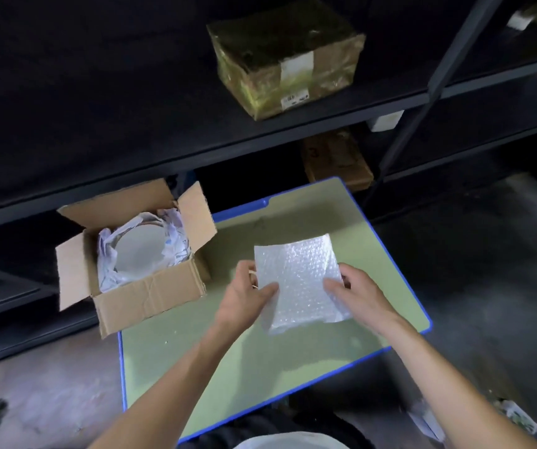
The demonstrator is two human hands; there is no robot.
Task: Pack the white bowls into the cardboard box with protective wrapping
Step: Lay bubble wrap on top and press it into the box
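At the very bottom edge a white round thing (pixel 289 441) peeks in; I cannot tell what it is. Above it, the left hand (pixel 244 296) and right hand (pixel 354 293) each pinch a side of a bubble wrap sheet (pixel 299 273), thumbs on top. The sheet is over a green board (pixel 228 361) with a blue rim. To the left, an open box (pixel 150 296) sits partly on the board. A white bowl (pixel 140 251) lies inside it in crumpled paper (pixel 106 254). Farther back, a wrapped parcel (pixel 286 59) sits on a dark shelf (pixel 260 139).

No legible txt; small label (pixel 294 99) on wrapped shelf box (pixel 260 59) too blurred.
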